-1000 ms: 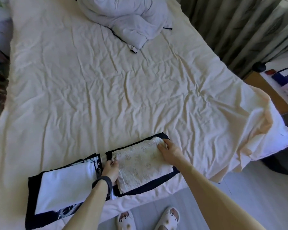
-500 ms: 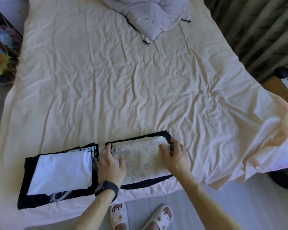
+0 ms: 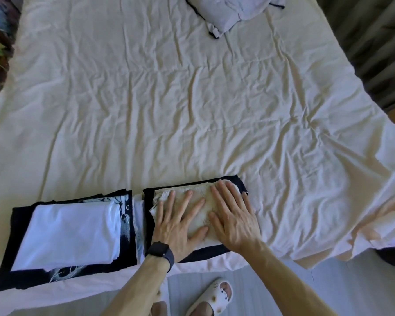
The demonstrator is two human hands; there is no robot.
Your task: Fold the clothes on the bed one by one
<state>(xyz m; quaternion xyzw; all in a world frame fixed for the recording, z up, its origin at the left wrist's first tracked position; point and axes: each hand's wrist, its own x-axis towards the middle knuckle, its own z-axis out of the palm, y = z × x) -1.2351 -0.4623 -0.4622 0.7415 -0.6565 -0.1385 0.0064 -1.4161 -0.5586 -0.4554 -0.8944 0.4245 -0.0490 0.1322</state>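
Head view: left grip (image 3: 180,224) and right grip (image 3: 233,215), both released with fingers flat, press side by side on the folded cream patterned garment (image 3: 162,195); it lies on a dark folded garment (image 3: 214,250) at the bed's (image 3: 169,99) near edge; beside it, a white folded shirt (image 3: 71,231) tops a black printed one (image 3: 7,247) showing a small letter C.

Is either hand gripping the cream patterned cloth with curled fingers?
No, the left hand and the right hand both lie flat on the cream patterned cloth with straight, spread fingers.
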